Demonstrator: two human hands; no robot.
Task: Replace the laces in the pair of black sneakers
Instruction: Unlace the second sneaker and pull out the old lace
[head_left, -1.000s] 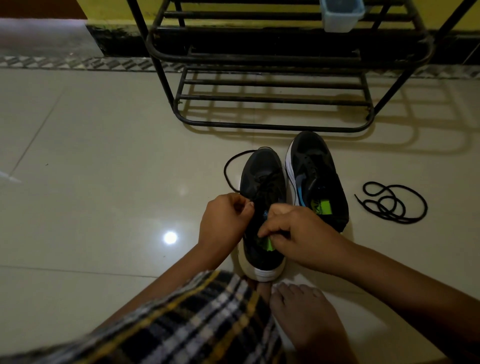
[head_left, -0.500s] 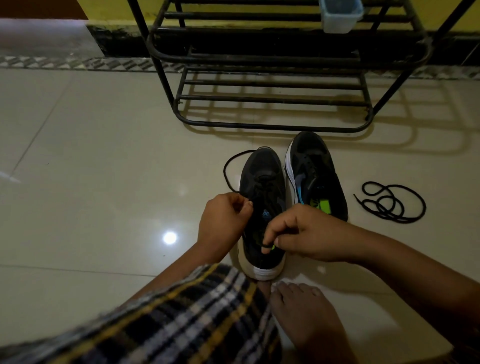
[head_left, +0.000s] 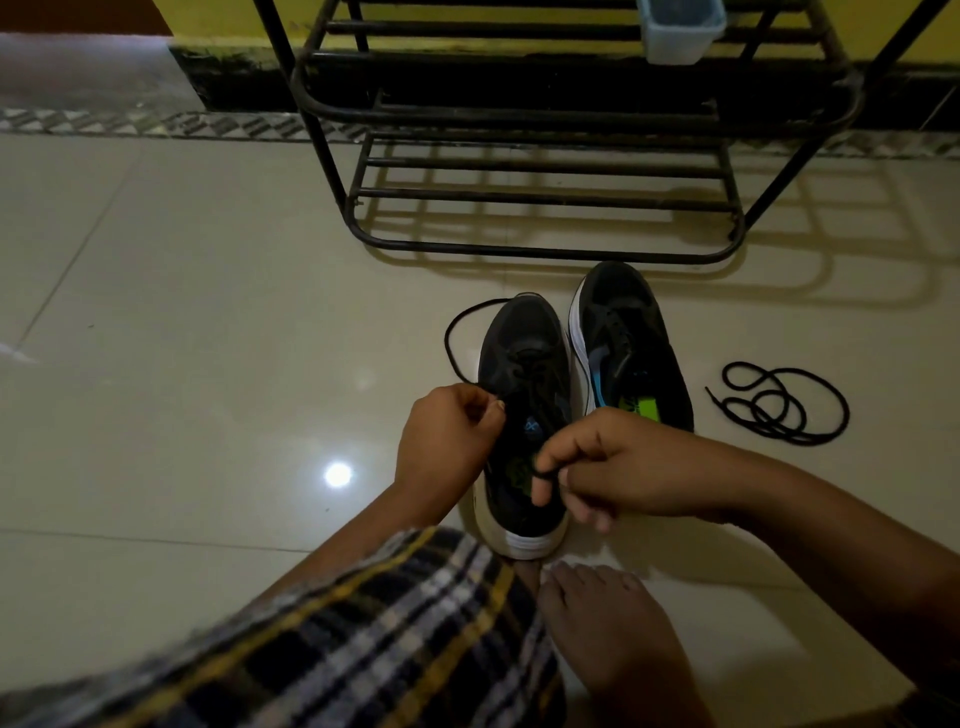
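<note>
As hands (head_left: 524, 457) pinch lace (head_left: 457, 338), fingers curled

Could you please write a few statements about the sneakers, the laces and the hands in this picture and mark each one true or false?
1. Both sneakers stand on the rack. False: the left sneaker and right sneaker stand on the floor in front of it.
2. The right hand pinches a black lace. True.
3. A loose coiled lace lies to the right of the sneakers. True.
4. The left hand rests flat on the floor. False: its fingers are curled beside the left sneaker, pinching a lace.
</note>
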